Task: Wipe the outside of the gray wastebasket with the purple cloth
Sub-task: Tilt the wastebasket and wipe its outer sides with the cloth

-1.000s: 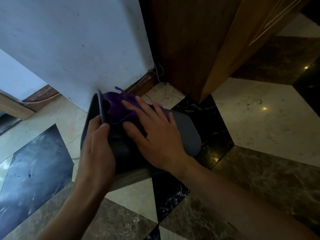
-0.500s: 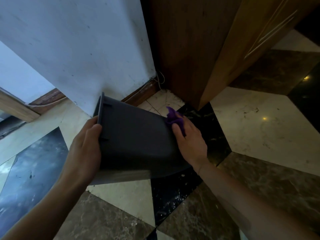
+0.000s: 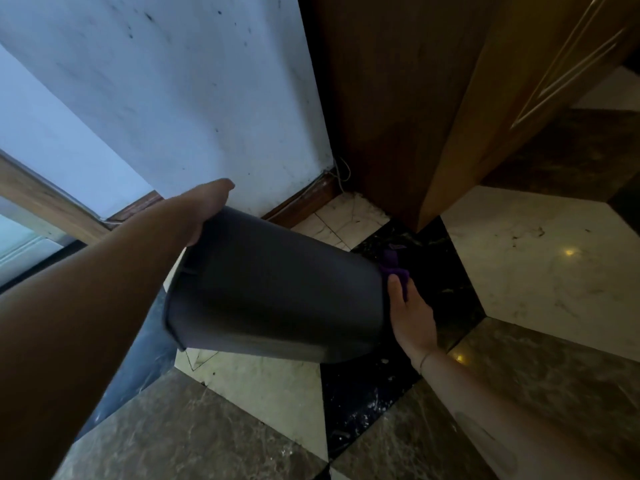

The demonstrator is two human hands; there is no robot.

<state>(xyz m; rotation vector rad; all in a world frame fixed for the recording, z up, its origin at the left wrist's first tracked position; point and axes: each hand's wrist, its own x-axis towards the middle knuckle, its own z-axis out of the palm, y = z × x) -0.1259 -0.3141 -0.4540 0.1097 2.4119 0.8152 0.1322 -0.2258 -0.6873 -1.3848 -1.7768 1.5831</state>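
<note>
Gray wastebasket (image 3: 277, 289) held tipped on its side above the floor (image 3: 263, 386), rim toward the left, closed base toward the right; its interior faces away from the camera, so any contents cannot be told. Left hand (image 3: 204, 209) grips the rim at the upper left, palm against the outer wall; its fingers lie beyond the rim and are hidden, so their spread cannot be told. Right hand (image 3: 414, 317) lies flat against the base end, fingers close together and pointing upward, pressing the purple cloth (image 3: 393, 266) against the basket's bottom edge; only a bunched fold of cloth shows above the fingertips.

Surroundings: the basket hangs near a corner where a white wall (image 3: 166, 98) with a wooden baseboard (image 3: 304, 199) meets a dark wooden cabinet (image 3: 398, 98). The rim end is close to the wall; the base end is near the cabinet's lower corner, though the gap there cannot be judged. Open floor of cream, black and brown marble tiles extends below the basket and to the right, past the right forearm (image 3: 502, 410). A thin loose cord (image 3: 341, 174) hangs in the wall–cabinet corner.
</note>
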